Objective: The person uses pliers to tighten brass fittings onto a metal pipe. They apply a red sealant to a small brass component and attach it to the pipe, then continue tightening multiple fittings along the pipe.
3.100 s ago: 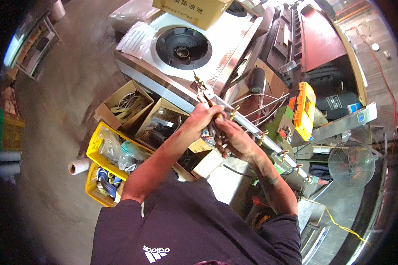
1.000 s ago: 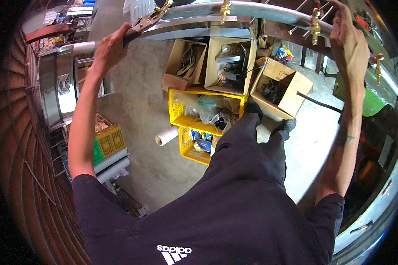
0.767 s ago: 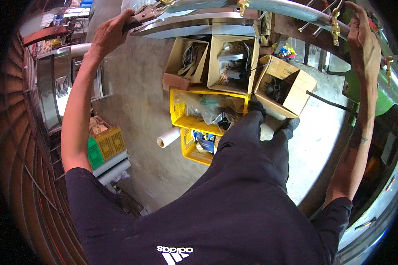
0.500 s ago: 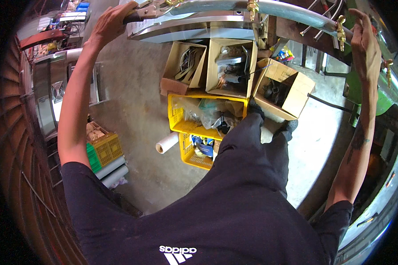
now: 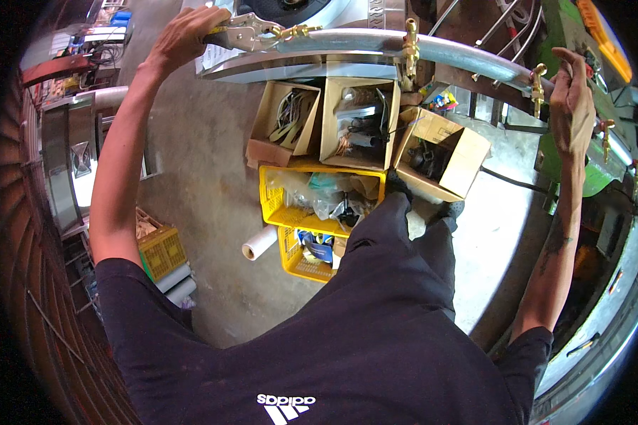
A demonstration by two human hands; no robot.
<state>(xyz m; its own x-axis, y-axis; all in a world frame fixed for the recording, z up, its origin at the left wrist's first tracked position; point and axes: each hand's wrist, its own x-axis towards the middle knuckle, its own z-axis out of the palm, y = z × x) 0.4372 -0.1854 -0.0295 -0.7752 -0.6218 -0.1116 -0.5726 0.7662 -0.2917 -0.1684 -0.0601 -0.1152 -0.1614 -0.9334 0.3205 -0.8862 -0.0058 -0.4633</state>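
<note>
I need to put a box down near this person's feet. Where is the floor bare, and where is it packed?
Bare concrete lies left of the yellow crates, around the paper roll, and right of the tilted cardboard box. Between those, the crates and open cardboard boxes sit tightly together under the long metal pipe.

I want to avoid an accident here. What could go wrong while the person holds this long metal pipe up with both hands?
The pipe is held only near its ends, by the left hand on locking pliers and by the right hand; if the pliers slip, it could drop onto the open boxes below. The brass fittings might also catch nearby rods.
</note>
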